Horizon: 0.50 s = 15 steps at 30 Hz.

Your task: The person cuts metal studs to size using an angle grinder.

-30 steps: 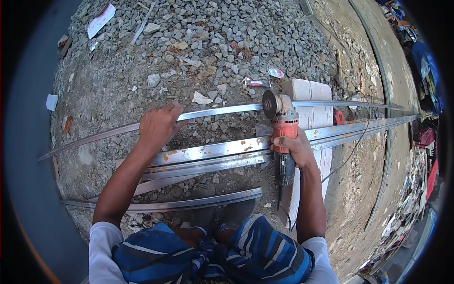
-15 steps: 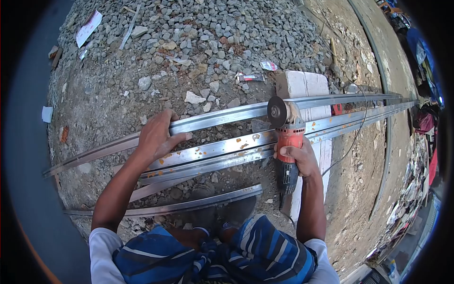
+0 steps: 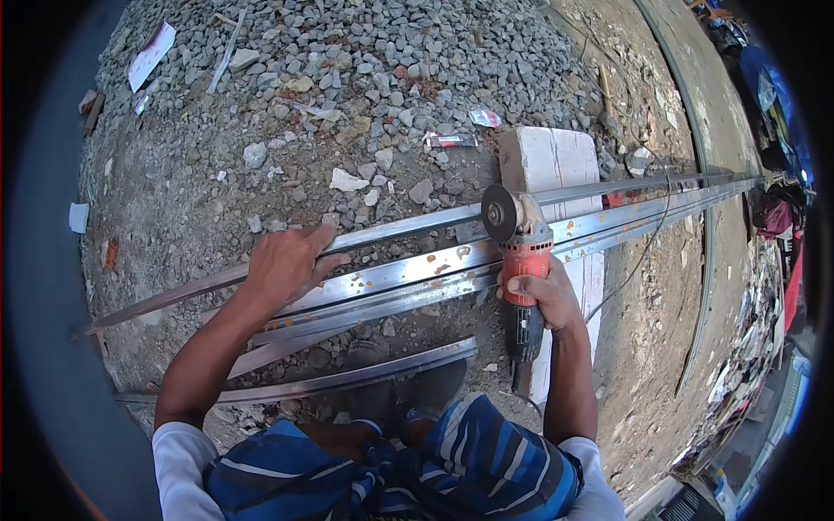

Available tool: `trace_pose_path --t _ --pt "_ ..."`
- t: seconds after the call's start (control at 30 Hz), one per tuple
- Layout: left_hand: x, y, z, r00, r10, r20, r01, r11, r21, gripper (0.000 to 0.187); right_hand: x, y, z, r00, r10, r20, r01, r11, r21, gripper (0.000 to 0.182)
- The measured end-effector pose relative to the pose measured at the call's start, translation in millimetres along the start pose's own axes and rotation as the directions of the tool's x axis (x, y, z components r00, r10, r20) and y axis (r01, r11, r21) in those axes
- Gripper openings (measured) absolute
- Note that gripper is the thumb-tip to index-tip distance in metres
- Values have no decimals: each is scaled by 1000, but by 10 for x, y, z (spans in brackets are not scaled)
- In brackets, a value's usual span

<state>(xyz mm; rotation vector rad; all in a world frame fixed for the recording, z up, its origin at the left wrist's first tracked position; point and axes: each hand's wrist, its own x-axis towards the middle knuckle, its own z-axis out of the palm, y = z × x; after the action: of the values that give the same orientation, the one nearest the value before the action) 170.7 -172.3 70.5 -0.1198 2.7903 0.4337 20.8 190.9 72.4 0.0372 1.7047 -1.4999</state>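
My right hand (image 3: 554, 293) is wrapped round the body of a red and black angle grinder (image 3: 525, 259). Its dark disc (image 3: 499, 213) is upright and overlaps the farthest metal channel (image 3: 408, 226) in this view. Farther left, my left hand (image 3: 288, 264) is closed over that same channel, thumb on the near side and fingers at the far side. Two more channels lie nearer to me, one of them a shiny bar (image 3: 382, 276) with rust-coloured spots. The channels cross a pale concrete block (image 3: 556, 156) on the right.
A shorter metal length (image 3: 382, 369) lies close to my feet. Grey gravel (image 3: 365, 52) is heaped beyond the channels. The grinder's cord (image 3: 638, 273) runs across the ground on the right, over the bars. Wrappers and loose stones (image 3: 347, 181) are scattered on the dirt.
The far channel has turned and shows a narrower side now, with my left hand rolled over it. The grinder stays over the same spot in my right hand; the view has shifted slightly.
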Motion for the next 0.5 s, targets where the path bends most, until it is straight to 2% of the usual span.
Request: trace_pose_path --t 0.03,0.1,0.13,0.5 --pt "-32 23 61 1000 5 0 -5 1000 -3 38 -12 15 -5 1000 0 -5 0 1000 -1 43" --pt "-57 33 184 985 66 -161 -60 997 41 34 -19 51 3 1000 -6 -10 5 998 -66 43" --pt "-56 28 188 984 66 -163 -61 997 40 34 -43 20 25 1000 18 9 -17 999 -27 35" --pt "-70 54 202 983 53 -178 -45 998 48 32 -39 115 12 999 52 -8 -52 997 -63 35"
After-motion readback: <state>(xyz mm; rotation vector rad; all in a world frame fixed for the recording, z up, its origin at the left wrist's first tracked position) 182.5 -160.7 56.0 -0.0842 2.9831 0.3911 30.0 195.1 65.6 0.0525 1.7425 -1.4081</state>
